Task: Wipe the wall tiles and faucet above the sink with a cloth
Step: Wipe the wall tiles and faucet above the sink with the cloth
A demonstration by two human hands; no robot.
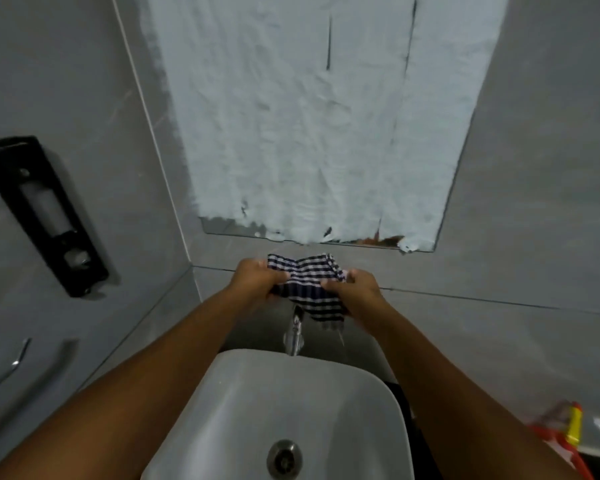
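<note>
**Trainee:** Where is the cloth, and how am I holding it?

**Instructor:** Your left hand [257, 277] and right hand [352, 289] are both closed on the striped cloth [307, 289], one at each end. You hold it stretched between them, close to the wall tiles [499, 237] just below the lower edge of the mirror [309, 116], directly above the faucet [295, 336]. A loose corner hangs down beside the faucet on the right. Whether the cloth touches the tile cannot be determined from this view.

**Trainee:** Why two hands?

**Instructor:** The likely reason is to spread or refold the cloth so a flat face meets the tile. A bunched cloth wipes poorly. Holding it over the sink [257, 375] also lets any drips fall into the basin rather than onto the floor.

**Trainee:** What is near me?

**Instructor:** A black dispenser [45, 213] is mounted on the left wall, well apart from your hands. A chrome rail [18, 358] sits lower on that same wall. A red and yellow object [568, 427] lies near the right edge of the sink; its identity is unclear.

**Trainee:** Any labels to read?

**Instructor:** None are legible. The mirror is covered with a pale coating, and no brand shows on the faucet or dispenser.
</note>
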